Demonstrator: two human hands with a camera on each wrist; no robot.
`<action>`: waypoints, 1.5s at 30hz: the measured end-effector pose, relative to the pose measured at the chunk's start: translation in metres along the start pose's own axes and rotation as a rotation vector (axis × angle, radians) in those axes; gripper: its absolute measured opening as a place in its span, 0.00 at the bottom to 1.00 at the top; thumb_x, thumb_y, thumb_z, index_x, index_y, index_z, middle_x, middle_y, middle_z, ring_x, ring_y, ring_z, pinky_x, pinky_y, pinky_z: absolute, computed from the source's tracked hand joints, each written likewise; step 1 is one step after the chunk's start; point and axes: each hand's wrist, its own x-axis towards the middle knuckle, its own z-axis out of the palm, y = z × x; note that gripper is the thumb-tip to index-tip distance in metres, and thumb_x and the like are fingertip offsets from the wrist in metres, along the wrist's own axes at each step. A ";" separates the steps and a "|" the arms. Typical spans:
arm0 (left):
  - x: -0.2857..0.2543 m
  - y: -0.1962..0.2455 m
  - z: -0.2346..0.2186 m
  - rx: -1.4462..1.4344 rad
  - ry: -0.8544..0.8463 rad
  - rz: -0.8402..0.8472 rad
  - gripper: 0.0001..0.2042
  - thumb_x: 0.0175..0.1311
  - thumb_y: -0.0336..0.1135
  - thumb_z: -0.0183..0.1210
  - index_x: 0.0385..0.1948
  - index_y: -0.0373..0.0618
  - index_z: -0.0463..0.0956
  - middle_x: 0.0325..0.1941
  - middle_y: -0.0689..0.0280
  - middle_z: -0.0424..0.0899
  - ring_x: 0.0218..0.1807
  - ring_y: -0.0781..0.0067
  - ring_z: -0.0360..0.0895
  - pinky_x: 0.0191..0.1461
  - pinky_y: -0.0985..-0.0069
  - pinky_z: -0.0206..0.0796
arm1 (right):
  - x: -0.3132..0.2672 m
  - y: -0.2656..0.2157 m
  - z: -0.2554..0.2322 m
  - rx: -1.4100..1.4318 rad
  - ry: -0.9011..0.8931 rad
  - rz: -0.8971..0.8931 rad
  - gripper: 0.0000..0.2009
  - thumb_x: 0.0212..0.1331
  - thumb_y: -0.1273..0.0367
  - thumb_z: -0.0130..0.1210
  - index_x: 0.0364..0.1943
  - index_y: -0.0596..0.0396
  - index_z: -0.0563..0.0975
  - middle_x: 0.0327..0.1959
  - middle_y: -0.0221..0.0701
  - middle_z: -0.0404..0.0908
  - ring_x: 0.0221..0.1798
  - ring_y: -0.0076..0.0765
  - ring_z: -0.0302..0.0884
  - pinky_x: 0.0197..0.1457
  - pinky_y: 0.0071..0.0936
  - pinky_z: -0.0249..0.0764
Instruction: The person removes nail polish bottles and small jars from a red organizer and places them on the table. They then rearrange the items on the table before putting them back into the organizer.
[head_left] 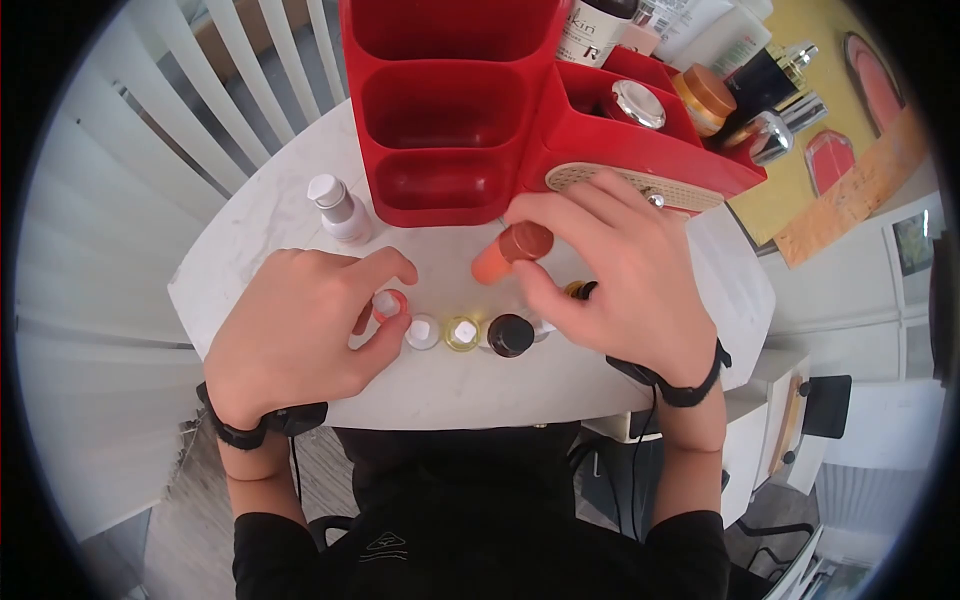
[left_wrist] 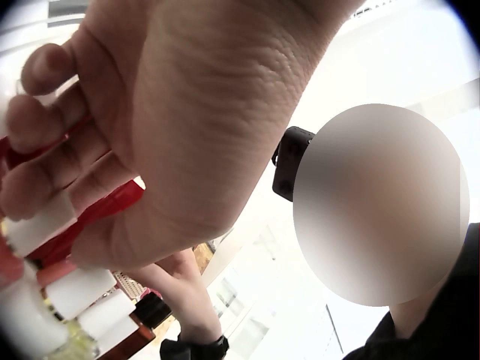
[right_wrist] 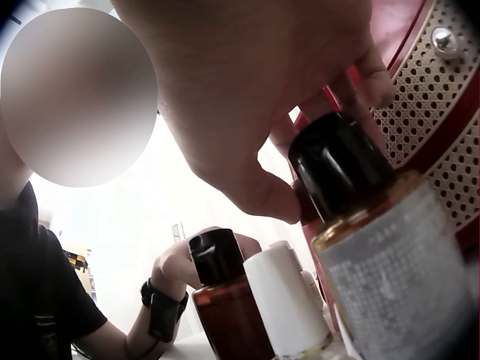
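My right hand (head_left: pixel 625 270) holds a small orange bottle with a red-brown cap (head_left: pixel 527 240) between thumb and fingers, tilted above the table. My left hand (head_left: pixel 300 325) is at the left end of a row of small bottles, its fingers loosely bent around a pink bottle with a white cap (head_left: pixel 388 304). Beside it stand a white-capped bottle (head_left: pixel 422 332), a yellowish one (head_left: pixel 463 333) and a brown bottle with a black cap (right_wrist: pixel 216 259). Under my right hand, another black-capped bottle (right_wrist: pixel 390 262) with a pale label is partly hidden in the head view.
A red organizer (head_left: pixel 440 215) with compartments stands at the back of the white marbled table (head_left: pixel 380 400). Its right section (head_left: pixel 715 170) holds several bottles and jars and has a woven front. A white pump bottle (head_left: pixel 342 212) stands at left, near white slats (head_left: pixel 170 110).
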 end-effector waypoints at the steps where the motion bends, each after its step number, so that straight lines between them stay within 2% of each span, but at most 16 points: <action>1: 0.000 0.001 -0.003 -0.012 -0.013 -0.021 0.10 0.58 0.30 0.69 0.42 0.48 0.87 0.23 0.63 0.86 0.26 0.61 0.86 0.35 0.67 0.75 | -0.002 0.000 -0.002 0.002 -0.006 0.002 0.12 0.52 0.68 0.71 0.43 0.45 0.85 0.32 0.20 0.86 0.41 0.35 0.84 0.37 0.34 0.81; 3: 0.000 0.002 -0.010 -0.021 -0.022 -0.045 0.11 0.58 0.30 0.69 0.43 0.47 0.87 0.21 0.64 0.84 0.24 0.62 0.85 0.33 0.68 0.72 | -0.006 0.000 -0.005 0.006 -0.010 -0.001 0.14 0.50 0.69 0.71 0.43 0.45 0.86 0.32 0.20 0.86 0.41 0.35 0.84 0.37 0.34 0.81; 5: -0.002 -0.001 -0.016 -0.076 0.056 -0.020 0.09 0.61 0.30 0.69 0.42 0.47 0.87 0.17 0.67 0.79 0.19 0.72 0.76 0.28 0.74 0.63 | -0.010 0.002 -0.007 0.065 -0.029 0.010 0.15 0.49 0.68 0.71 0.44 0.45 0.87 0.32 0.21 0.86 0.41 0.35 0.83 0.37 0.33 0.80; 6: -0.001 -0.001 -0.015 -0.074 0.054 -0.022 0.09 0.61 0.30 0.69 0.42 0.47 0.87 0.17 0.67 0.79 0.19 0.72 0.76 0.28 0.74 0.63 | -0.012 0.001 -0.008 0.068 -0.028 0.010 0.15 0.49 0.68 0.71 0.44 0.45 0.87 0.32 0.21 0.86 0.41 0.35 0.83 0.37 0.33 0.80; 8: 0.003 -0.003 -0.013 -0.101 0.411 0.002 0.03 0.64 0.29 0.70 0.38 0.48 0.86 0.19 0.68 0.77 0.20 0.72 0.74 0.28 0.73 0.62 | -0.013 0.000 -0.012 0.091 -0.078 0.028 0.19 0.45 0.72 0.73 0.46 0.47 0.87 0.35 0.27 0.86 0.39 0.39 0.82 0.39 0.33 0.79; 9: 0.006 -0.004 -0.011 -0.066 0.521 -0.053 0.06 0.65 0.30 0.72 0.41 0.48 0.86 0.20 0.70 0.73 0.21 0.76 0.70 0.28 0.75 0.59 | -0.014 0.000 -0.013 0.092 -0.075 0.028 0.19 0.45 0.72 0.73 0.46 0.47 0.87 0.35 0.27 0.86 0.39 0.39 0.82 0.39 0.33 0.79; 12: 0.014 -0.010 -0.013 0.060 0.665 -0.086 0.09 0.65 0.34 0.75 0.43 0.49 0.86 0.21 0.72 0.71 0.22 0.77 0.69 0.29 0.75 0.58 | -0.017 0.001 -0.013 0.098 -0.123 0.014 0.19 0.45 0.73 0.72 0.46 0.46 0.87 0.34 0.26 0.86 0.39 0.37 0.82 0.38 0.32 0.78; 14: 0.013 -0.016 -0.015 0.145 0.648 -0.096 0.12 0.66 0.38 0.76 0.47 0.49 0.86 0.21 0.71 0.71 0.23 0.74 0.72 0.29 0.73 0.59 | -0.017 0.002 -0.012 0.085 -0.158 0.004 0.19 0.45 0.74 0.72 0.46 0.46 0.88 0.33 0.25 0.86 0.39 0.37 0.82 0.39 0.33 0.78; 16: 0.011 -0.019 -0.015 0.245 0.457 -0.201 0.14 0.67 0.40 0.75 0.50 0.51 0.87 0.21 0.69 0.75 0.25 0.69 0.75 0.30 0.69 0.64 | -0.017 0.000 -0.014 0.101 -0.173 0.023 0.19 0.46 0.74 0.72 0.47 0.46 0.88 0.34 0.25 0.86 0.40 0.38 0.82 0.39 0.33 0.78; 19: 0.010 -0.024 -0.011 0.253 0.379 -0.207 0.14 0.69 0.39 0.72 0.53 0.52 0.86 0.23 0.67 0.80 0.25 0.64 0.79 0.32 0.66 0.68 | -0.017 -0.002 -0.017 0.125 -0.192 0.046 0.20 0.46 0.74 0.72 0.49 0.47 0.88 0.34 0.26 0.87 0.41 0.39 0.83 0.40 0.34 0.79; 24: 0.014 -0.037 -0.004 0.261 0.398 -0.152 0.12 0.69 0.33 0.69 0.52 0.51 0.84 0.26 0.66 0.85 0.26 0.62 0.83 0.34 0.65 0.71 | -0.021 -0.001 -0.015 0.136 -0.199 0.074 0.24 0.47 0.74 0.73 0.53 0.48 0.88 0.37 0.29 0.89 0.42 0.42 0.84 0.43 0.36 0.81; 29: 0.013 -0.028 -0.009 0.224 0.361 -0.148 0.12 0.67 0.31 0.70 0.51 0.51 0.84 0.27 0.65 0.86 0.27 0.63 0.84 0.35 0.67 0.72 | -0.022 0.002 -0.015 0.172 -0.162 0.056 0.19 0.53 0.68 0.74 0.51 0.47 0.87 0.36 0.28 0.89 0.41 0.39 0.87 0.40 0.36 0.82; 31: 0.013 -0.030 -0.007 0.070 0.416 -0.006 0.15 0.64 0.30 0.72 0.52 0.48 0.86 0.35 0.65 0.90 0.27 0.68 0.77 0.34 0.73 0.70 | -0.023 0.003 -0.016 0.196 -0.151 0.058 0.20 0.52 0.70 0.74 0.52 0.48 0.88 0.36 0.30 0.89 0.40 0.40 0.87 0.41 0.35 0.82; 34: 0.015 -0.012 -0.005 -0.097 0.396 0.041 0.14 0.63 0.30 0.72 0.50 0.47 0.87 0.38 0.65 0.92 0.27 0.69 0.78 0.33 0.76 0.70 | -0.023 0.004 -0.018 0.221 -0.135 0.081 0.21 0.51 0.73 0.74 0.53 0.50 0.88 0.35 0.31 0.90 0.37 0.40 0.87 0.42 0.34 0.83; 40: 0.020 -0.006 0.012 -0.025 0.316 0.253 0.15 0.59 0.31 0.74 0.48 0.49 0.87 0.37 0.66 0.91 0.30 0.66 0.82 0.35 0.72 0.74 | -0.024 0.005 -0.022 0.217 -0.131 0.119 0.19 0.54 0.73 0.74 0.53 0.51 0.88 0.34 0.31 0.89 0.35 0.39 0.87 0.41 0.33 0.83; 45: 0.022 -0.001 0.019 0.009 0.252 0.289 0.16 0.55 0.32 0.74 0.48 0.50 0.88 0.34 0.66 0.88 0.33 0.62 0.84 0.35 0.69 0.74 | -0.027 0.008 -0.025 0.195 -0.101 0.134 0.18 0.55 0.71 0.75 0.53 0.50 0.89 0.34 0.30 0.90 0.35 0.36 0.87 0.40 0.31 0.81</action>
